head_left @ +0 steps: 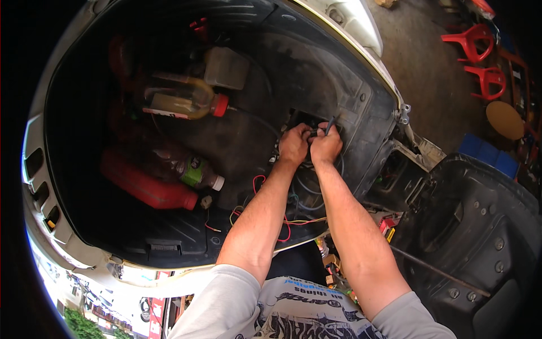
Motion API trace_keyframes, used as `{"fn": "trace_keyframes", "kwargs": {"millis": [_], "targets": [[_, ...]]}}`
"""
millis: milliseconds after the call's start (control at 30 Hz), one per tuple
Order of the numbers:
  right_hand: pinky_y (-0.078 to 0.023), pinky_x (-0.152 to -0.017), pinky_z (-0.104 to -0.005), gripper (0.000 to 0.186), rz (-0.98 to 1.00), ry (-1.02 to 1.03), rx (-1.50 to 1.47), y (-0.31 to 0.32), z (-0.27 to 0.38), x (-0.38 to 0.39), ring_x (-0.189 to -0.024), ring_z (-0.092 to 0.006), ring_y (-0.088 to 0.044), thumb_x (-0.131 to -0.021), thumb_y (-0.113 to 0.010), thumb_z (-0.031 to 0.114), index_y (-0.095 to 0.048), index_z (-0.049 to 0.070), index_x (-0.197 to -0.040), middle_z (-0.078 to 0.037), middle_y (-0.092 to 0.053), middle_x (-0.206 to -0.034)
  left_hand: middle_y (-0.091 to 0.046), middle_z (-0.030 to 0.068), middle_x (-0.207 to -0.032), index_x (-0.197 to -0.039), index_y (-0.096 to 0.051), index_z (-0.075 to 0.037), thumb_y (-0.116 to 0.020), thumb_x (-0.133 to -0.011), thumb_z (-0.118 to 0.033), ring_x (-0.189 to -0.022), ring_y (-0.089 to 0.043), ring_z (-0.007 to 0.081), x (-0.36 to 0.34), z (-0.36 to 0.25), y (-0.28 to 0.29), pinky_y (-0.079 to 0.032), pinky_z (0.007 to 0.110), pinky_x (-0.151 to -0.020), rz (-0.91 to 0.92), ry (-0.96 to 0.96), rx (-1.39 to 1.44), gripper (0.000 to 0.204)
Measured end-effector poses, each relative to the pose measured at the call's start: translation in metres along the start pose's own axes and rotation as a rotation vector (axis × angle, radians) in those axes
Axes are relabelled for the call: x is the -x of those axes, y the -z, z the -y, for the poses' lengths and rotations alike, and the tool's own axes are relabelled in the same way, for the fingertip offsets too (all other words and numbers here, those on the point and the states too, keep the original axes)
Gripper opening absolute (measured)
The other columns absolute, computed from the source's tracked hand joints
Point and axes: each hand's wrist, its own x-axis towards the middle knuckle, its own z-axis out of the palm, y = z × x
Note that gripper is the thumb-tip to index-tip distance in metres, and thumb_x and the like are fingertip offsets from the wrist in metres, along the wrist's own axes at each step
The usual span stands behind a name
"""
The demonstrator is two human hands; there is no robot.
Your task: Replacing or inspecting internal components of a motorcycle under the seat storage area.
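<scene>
Both hands are over a square opening (299,117) in the floor of a black scooter storage compartment (243,147). My left hand (293,147) is closed at the opening's near edge, its fingertips pinched on something too small to make out. Close beside it, my right hand (326,148) is closed round a slim dark rod-like tool (331,124) that points up and away. What lies inside the opening is mostly hidden by my fingers. Loose red and yellow wires (288,221) run beneath my forearms, and a grey hose (307,186) curls between my arms.
In the compartment lie a clear bottle with a red cap (220,105), a translucent box (227,68), a green-labelled bottle (195,172) and a red bottle (152,183). The raised seat (468,237) is at right. Red chairs (485,82) stand on the floor beyond.
</scene>
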Motion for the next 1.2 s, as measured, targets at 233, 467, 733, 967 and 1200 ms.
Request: {"fn": "trace_keyframes", "kwargs": {"millis": [233,467,733,967,1200], "targets": [[-0.047,-0.074,-0.0430,0.010,-0.083,0.116,0.076,-0.007,-0.014,-0.006,-0.087,-0.0372,-0.062,-0.080,-0.057,-0.003,-0.059,0.000,-0.090,-0.020,-0.064,-0.088,-0.068,0.0151,-0.093,-0.098,-0.066,-0.009,-0.059,-0.085,-0.019,-0.092,-0.064,0.0329,0.001,0.001,0.000,-0.050,0.041,-0.079,0.009,0.039,0.012,0.017],[-0.049,-0.059,-0.0369,0.006,-0.158,0.247,0.150,-0.005,-0.022,-0.013,-0.062,-0.0251,-0.066,-0.083,-0.059,-0.001,-0.061,0.000,-0.088,-0.016,-0.065,-0.075,-0.069,0.0129,-0.090,-0.097,-0.067,-0.006,-0.061,-0.082,-0.015,-0.086,-0.067,0.0266,0.004,-0.009,-0.001,-0.050,0.035,-0.077,-0.026,0.018,0.045,0.018],[-0.049,-0.076,-0.0429,0.011,-0.090,0.165,0.134,-0.002,-0.008,-0.005,-0.088,-0.0371,-0.063,-0.079,-0.060,0.000,-0.063,0.000,-0.089,-0.020,-0.066,-0.088,-0.069,0.0124,-0.089,-0.094,-0.068,-0.006,-0.062,-0.081,-0.017,-0.086,-0.067,0.0267,0.003,-0.009,0.001,-0.050,0.035,-0.077,-0.043,0.010,0.005,0.018],[-0.049,-0.075,-0.0429,0.011,-0.130,0.253,0.189,-0.001,-0.003,-0.001,-0.086,-0.0370,-0.064,-0.079,-0.059,0.000,-0.064,0.000,-0.090,-0.019,-0.066,-0.086,-0.069,0.0121,-0.091,-0.096,-0.070,-0.013,-0.061,-0.081,-0.025,-0.091,-0.065,0.0299,-0.004,-0.007,0.002,-0.050,0.039,-0.081,0.021,0.068,0.001,0.021],[-0.049,-0.077,-0.0424,0.014,-0.095,0.209,0.211,0.002,-0.005,-0.002,-0.089,-0.0371,-0.064,-0.080,-0.059,0.000,-0.063,-0.001,-0.092,-0.020,-0.066,-0.092,-0.069,0.0126,-0.092,-0.096,-0.070,-0.013,-0.061,-0.081,-0.025,-0.091,-0.065,0.0299,-0.007,-0.007,0.003,-0.050,0.039,-0.081,0.055,0.067,-0.002,0.022]]}}
